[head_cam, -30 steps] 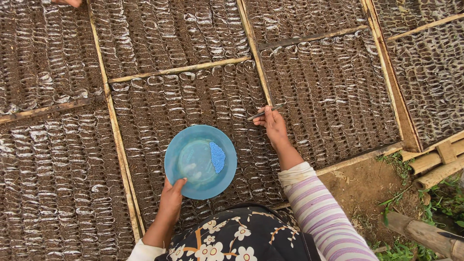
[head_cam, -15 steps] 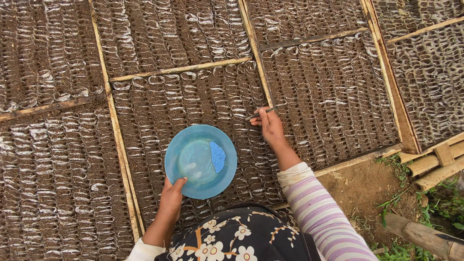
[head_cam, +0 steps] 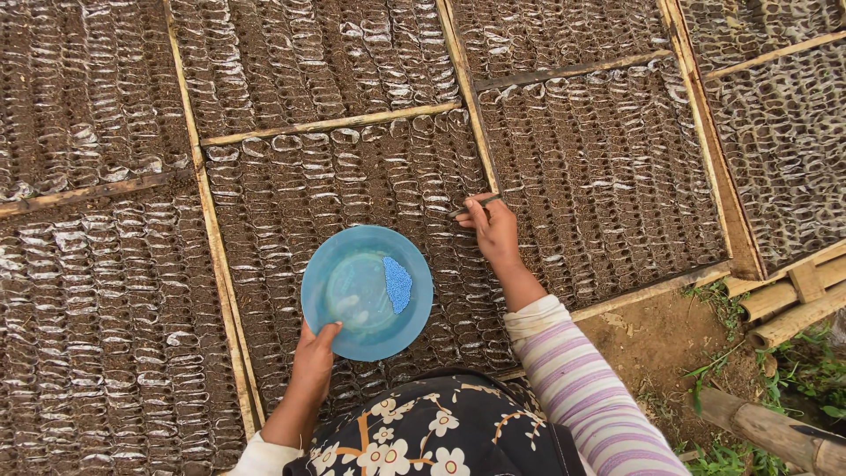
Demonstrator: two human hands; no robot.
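My left hand [head_cam: 313, 357] grips the near rim of a round blue plate [head_cam: 345, 295], held over rows of soil-filled seedling bags [head_cam: 352, 189]. A small heap of blue granules [head_cam: 397, 284] lies on the plate's right side. My right hand [head_cam: 493, 231] reaches forward past the plate and pinches a thin grey stick [head_cam: 467, 207], whose tip points left at the bags beside a bamboo divider [head_cam: 471, 123].
Bamboo slats [head_cam: 211, 238] split the bed into blocks of soil bags. At the right the bed ends in a wooden edge [head_cam: 714, 159], with bare earth [head_cam: 661, 344], grass and thick bamboo poles [head_cam: 775, 427] beyond. A flowered garment [head_cam: 441, 432] covers my lap.
My right hand with the stick has crept slightly up and left along the bags. The plate and left hand have barely moved.
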